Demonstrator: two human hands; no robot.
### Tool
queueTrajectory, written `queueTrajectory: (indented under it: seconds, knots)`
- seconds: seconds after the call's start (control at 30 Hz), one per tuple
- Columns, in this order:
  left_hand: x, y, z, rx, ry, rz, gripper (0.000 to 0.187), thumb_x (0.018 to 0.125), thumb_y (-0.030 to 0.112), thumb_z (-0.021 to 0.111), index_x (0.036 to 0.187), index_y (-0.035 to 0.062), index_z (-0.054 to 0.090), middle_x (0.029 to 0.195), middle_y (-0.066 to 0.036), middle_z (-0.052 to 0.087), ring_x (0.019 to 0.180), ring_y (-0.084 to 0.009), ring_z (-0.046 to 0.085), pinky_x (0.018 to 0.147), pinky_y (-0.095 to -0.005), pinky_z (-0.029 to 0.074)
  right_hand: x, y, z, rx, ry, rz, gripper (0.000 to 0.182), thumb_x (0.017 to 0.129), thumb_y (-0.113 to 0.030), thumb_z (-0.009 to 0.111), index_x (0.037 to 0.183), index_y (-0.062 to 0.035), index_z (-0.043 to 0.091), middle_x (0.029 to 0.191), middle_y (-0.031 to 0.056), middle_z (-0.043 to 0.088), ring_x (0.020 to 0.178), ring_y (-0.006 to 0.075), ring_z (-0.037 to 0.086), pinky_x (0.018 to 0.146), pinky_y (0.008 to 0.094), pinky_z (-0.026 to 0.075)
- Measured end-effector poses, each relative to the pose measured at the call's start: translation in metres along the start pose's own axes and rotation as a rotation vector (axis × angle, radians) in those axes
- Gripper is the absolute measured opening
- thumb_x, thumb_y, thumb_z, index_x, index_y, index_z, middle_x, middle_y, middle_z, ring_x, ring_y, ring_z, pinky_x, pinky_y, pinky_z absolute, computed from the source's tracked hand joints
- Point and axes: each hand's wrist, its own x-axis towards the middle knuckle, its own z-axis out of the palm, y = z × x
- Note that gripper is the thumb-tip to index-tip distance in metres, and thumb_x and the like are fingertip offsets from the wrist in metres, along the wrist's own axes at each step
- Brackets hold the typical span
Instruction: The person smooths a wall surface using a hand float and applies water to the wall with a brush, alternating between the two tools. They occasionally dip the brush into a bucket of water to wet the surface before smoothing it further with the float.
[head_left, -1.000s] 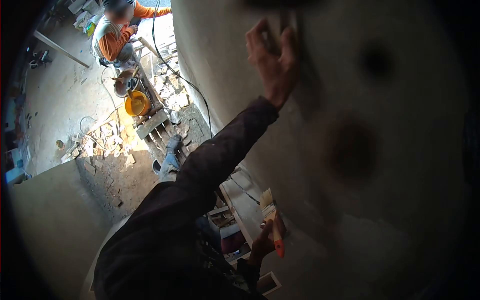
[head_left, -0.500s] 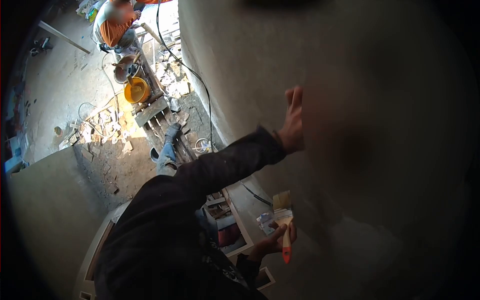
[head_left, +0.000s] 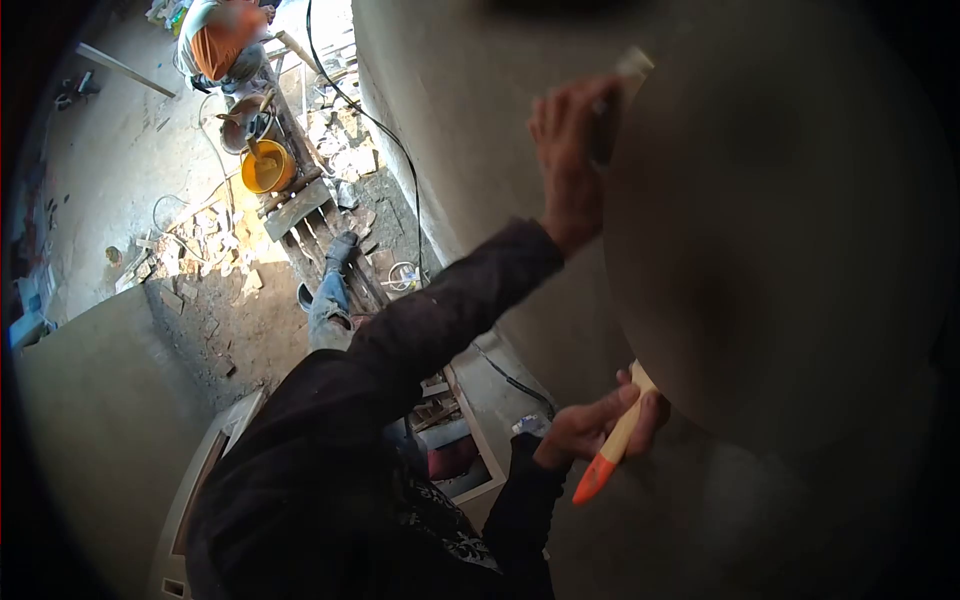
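My right hand (head_left: pixel 605 425) grips a paintbrush (head_left: pixel 622 428) by its pale wooden handle with an orange end. A dark blurred area hides the brush's head. Above it, my left hand (head_left: pixel 575 135) is raised in front of the grey wall (head_left: pixel 480 150), its fingers curled. A pale, smeared thing (head_left: pixel 637 65) shows just past its fingertips; what it is I cannot make out.
A yellow-orange bucket (head_left: pixel 267 166) and a darker bucket (head_left: pixel 240 125) stand by a plank platform (head_left: pixel 297 210). A person in orange (head_left: pixel 215 50) crouches beyond. A black cable (head_left: pixel 395 140) hangs along the wall; rubble (head_left: pixel 205 240) litters the floor.
My left hand has moved up and curled its fingers, and a pale thing now shows beside them. My right hand has moved up and right with the brush, whose head is now hidden.
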Motion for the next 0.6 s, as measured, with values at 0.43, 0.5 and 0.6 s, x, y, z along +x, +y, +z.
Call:
queueTrajectory:
  seconds: [0.43,0.5,0.6]
  knots:
    - [-0.09,-0.014,-0.025,0.029,-0.149,-0.139,0.053,0.082,0.021,0.076,0.128,0.0091,0.053,0.121,-0.01,0.055,0.108,-0.0279,0.051,0.095,-0.0409,0.035,-0.179,-0.022,-0.11,-0.041,-0.479,0.822,0.029,0.101,-0.017,0.059,0.119,0.006,0.059,0.103,0.0151,0.062,0.083,0.021,0.065,0.07,0.0322,0.055]
    - [-0.056,-0.023,-0.015,0.039,-0.099,-0.25,0.054,0.08,0.021,0.078,0.128,0.0106,0.054,0.12,-0.01,0.055,0.108,-0.0273,0.051,0.095,-0.0404,0.035,-0.165,-0.029,-0.101,-0.002,-0.479,0.757,0.028,0.1,-0.014,0.059,0.12,0.0057,0.059,0.101,0.0153,0.063,0.082,0.0211,0.065,0.07,0.0329,0.054]
    - [0.01,0.022,0.006,-0.032,0.116,-0.145,0.052,0.082,0.021,0.077,0.127,0.0104,0.054,0.118,-0.009,0.056,0.106,-0.0269,0.054,0.095,-0.0399,0.034,-0.176,-0.03,-0.095,-0.01,-0.473,0.839,0.026,0.099,-0.012,0.06,0.118,0.0058,0.059,0.099,0.0151,0.065,0.08,0.0214,0.065,0.07,0.0323,0.053]
